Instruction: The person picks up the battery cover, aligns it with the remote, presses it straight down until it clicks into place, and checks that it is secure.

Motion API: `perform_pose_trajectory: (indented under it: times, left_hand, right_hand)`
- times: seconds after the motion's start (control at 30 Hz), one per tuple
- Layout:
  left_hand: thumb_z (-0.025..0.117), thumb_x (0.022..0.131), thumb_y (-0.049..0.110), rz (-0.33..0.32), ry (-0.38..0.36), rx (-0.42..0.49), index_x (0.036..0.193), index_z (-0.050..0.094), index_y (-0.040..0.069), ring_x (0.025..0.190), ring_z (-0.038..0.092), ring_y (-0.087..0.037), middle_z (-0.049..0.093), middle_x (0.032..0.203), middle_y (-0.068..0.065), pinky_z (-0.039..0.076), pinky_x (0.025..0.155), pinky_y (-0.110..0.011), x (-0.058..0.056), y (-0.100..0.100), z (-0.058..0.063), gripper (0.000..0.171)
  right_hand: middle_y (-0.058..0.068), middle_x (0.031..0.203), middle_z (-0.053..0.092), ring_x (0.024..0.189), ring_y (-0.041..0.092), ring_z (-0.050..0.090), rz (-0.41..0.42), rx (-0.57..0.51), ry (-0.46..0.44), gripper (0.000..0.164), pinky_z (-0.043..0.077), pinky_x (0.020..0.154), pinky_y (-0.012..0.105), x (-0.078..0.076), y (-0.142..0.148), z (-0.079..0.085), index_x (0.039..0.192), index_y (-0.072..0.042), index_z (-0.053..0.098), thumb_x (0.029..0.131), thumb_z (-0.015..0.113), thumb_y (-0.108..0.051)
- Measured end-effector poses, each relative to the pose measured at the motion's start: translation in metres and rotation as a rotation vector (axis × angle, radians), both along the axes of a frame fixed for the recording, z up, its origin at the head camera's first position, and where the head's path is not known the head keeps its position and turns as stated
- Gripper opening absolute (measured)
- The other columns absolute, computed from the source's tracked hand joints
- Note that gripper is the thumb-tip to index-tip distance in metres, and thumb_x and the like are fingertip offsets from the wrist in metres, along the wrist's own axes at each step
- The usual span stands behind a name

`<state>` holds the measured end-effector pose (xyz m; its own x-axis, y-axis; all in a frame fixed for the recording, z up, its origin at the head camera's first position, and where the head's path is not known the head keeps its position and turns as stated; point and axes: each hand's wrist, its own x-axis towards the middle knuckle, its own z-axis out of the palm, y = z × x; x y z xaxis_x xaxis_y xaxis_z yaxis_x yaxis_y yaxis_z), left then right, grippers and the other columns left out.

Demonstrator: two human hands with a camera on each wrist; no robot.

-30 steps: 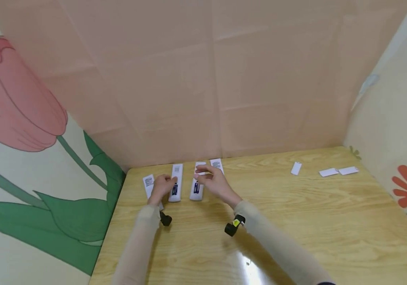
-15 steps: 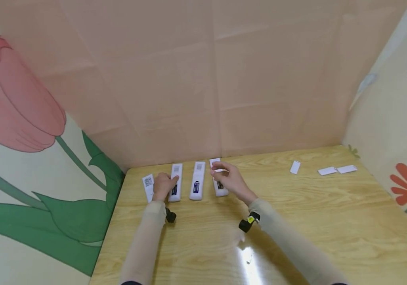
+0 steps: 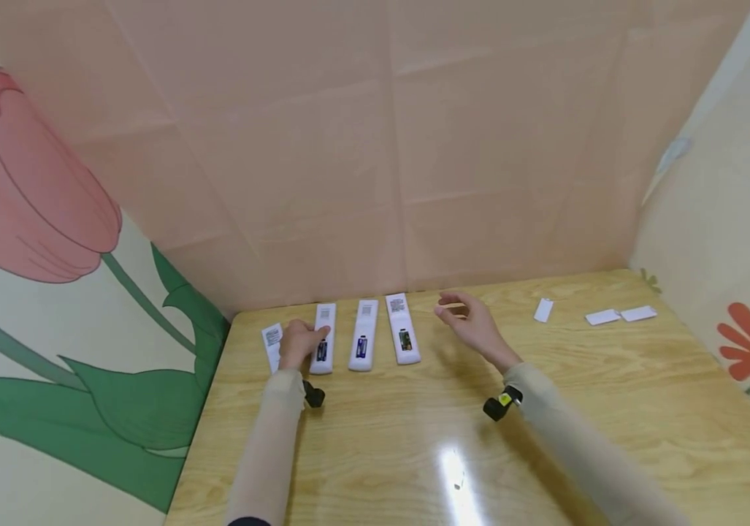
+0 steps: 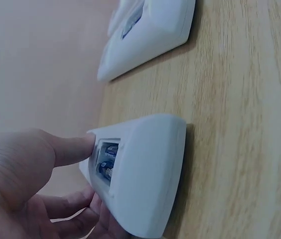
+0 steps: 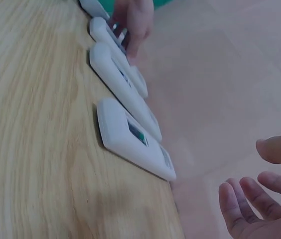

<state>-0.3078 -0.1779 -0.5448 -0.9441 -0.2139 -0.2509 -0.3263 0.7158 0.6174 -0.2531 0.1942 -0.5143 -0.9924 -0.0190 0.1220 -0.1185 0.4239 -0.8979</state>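
Note:
My left hand (image 3: 299,343) holds a white remote control (image 3: 325,315) that lies back up on the table. In the left wrist view its thumb presses beside the uncovered battery compartment, where blue batteries (image 4: 108,162) show, and the other fingers curl along the far side. To the right lie a second remote (image 3: 366,321), also with blue batteries, and a third remote (image 3: 398,314) with a green one in its compartment. Partly hidden by the left hand is another remote (image 3: 272,338). Held in the air right of the row, my right hand (image 3: 476,325) has relaxed, bent fingers around nothing.
Small white battery covers lie toward the back right: one cover (image 3: 543,310) by itself and two more, a left cover (image 3: 602,317) and a right cover (image 3: 638,313), end to end. A pinkish sheet (image 3: 401,183) rises along the back edge of the wooden table (image 3: 375,446).
My right hand has moved right, from over the second remote past the third, uncovering both. The left hand has stayed at its remote, with the wrist shifting slightly right.

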Motion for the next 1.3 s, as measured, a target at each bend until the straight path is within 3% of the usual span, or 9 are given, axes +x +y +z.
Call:
perform_pose_trajectory:
  times: [0.13, 0.27, 0.43, 0.67, 0.73, 0.83, 0.97, 1.3]
  left_hand:
    - [0.077, 0.096, 0.047, 0.007, -0.033, 0.008, 0.124, 0.073, 0.001, 0.107, 0.07, -0.033, 0.075, 0.124, -0.019, 0.056, 0.097, -0.048, -0.002, -0.001, -0.001, 0.054]
    - [0.077, 0.096, 0.046, 0.021, -0.045, 0.018, 0.122, 0.073, 0.002, 0.101, 0.068, -0.029, 0.076, 0.119, -0.017, 0.056, 0.093, -0.046, -0.003, 0.0, -0.001, 0.051]
    - [0.077, 0.096, 0.046, 0.013, -0.04, 0.024, 0.125, 0.072, 0.001, 0.111, 0.069, -0.033, 0.075, 0.124, -0.018, 0.055, 0.099, -0.048, -0.002, 0.0, 0.0, 0.054]
    - [0.078, 0.095, 0.045, 0.022, -0.049, 0.027, 0.128, 0.071, 0.0, 0.118, 0.068, -0.036, 0.073, 0.13, -0.02, 0.054, 0.104, -0.05, -0.003, -0.002, 0.004, 0.056]
    - [0.078, 0.095, 0.046, 0.021, -0.061, 0.032, 0.129, 0.07, 0.001, 0.118, 0.068, -0.035, 0.072, 0.131, -0.02, 0.055, 0.104, -0.05, -0.004, -0.002, 0.003, 0.057]
    - [0.078, 0.095, 0.047, 0.021, -0.079, 0.034, 0.13, 0.07, 0.002, 0.116, 0.068, -0.034, 0.073, 0.129, -0.018, 0.055, 0.103, -0.049, -0.006, -0.002, 0.0, 0.058]
    - [0.079, 0.095, 0.048, 0.03, -0.082, 0.042, 0.129, 0.068, 0.003, 0.115, 0.067, -0.033, 0.072, 0.128, -0.017, 0.055, 0.103, -0.049, -0.007, 0.001, -0.002, 0.057]
    - [0.081, 0.093, 0.046, 0.005, -0.044, 0.047, 0.125, 0.071, 0.002, 0.109, 0.067, -0.032, 0.073, 0.125, -0.019, 0.056, 0.097, -0.045, -0.004, -0.001, 0.003, 0.056]
  right_hand:
    - [0.022, 0.136, 0.068, 0.121, 0.044, 0.069, -0.013, 0.009, 0.009, 0.046, 0.061, 0.097, 0.051, -0.002, 0.012, 0.001, 0.144, -0.003, 0.062, 0.106, 0.07, -0.027]
    - [0.024, 0.137, 0.067, 0.121, 0.045, 0.068, -0.019, -0.004, 0.017, 0.047, 0.062, 0.09, 0.035, -0.004, 0.021, 0.003, 0.144, -0.001, 0.061, 0.106, 0.069, -0.027]
    - [0.025, 0.139, 0.065, 0.122, 0.045, 0.067, -0.036, -0.014, 0.005, 0.047, 0.056, 0.08, 0.016, -0.006, 0.034, 0.003, 0.144, -0.001, 0.061, 0.107, 0.068, -0.029]
    - [0.026, 0.139, 0.064, 0.122, 0.045, 0.066, -0.078, -0.035, 0.006, 0.048, 0.059, 0.08, 0.016, -0.007, 0.045, 0.009, 0.143, 0.001, 0.061, 0.107, 0.067, -0.029]
    - [0.025, 0.139, 0.065, 0.118, 0.038, 0.069, -0.099, -0.04, 0.001, 0.047, 0.059, 0.079, 0.017, -0.007, 0.05, 0.011, 0.143, 0.001, 0.061, 0.107, 0.067, -0.029]
    - [0.025, 0.139, 0.065, 0.107, 0.017, 0.071, -0.125, -0.04, -0.008, 0.048, 0.06, 0.078, 0.017, -0.006, 0.058, 0.013, 0.144, 0.0, 0.061, 0.106, 0.068, -0.029]
    - [0.026, 0.139, 0.065, 0.093, -0.007, 0.065, -0.137, -0.04, -0.004, 0.051, 0.06, 0.077, 0.016, -0.005, 0.069, 0.015, 0.144, 0.001, 0.06, 0.106, 0.069, -0.03]
    - [0.028, 0.138, 0.062, 0.089, -0.012, 0.063, -0.203, -0.076, 0.014, 0.051, 0.061, 0.079, 0.016, -0.008, 0.095, 0.009, 0.147, 0.004, 0.058, 0.106, 0.068, -0.025]
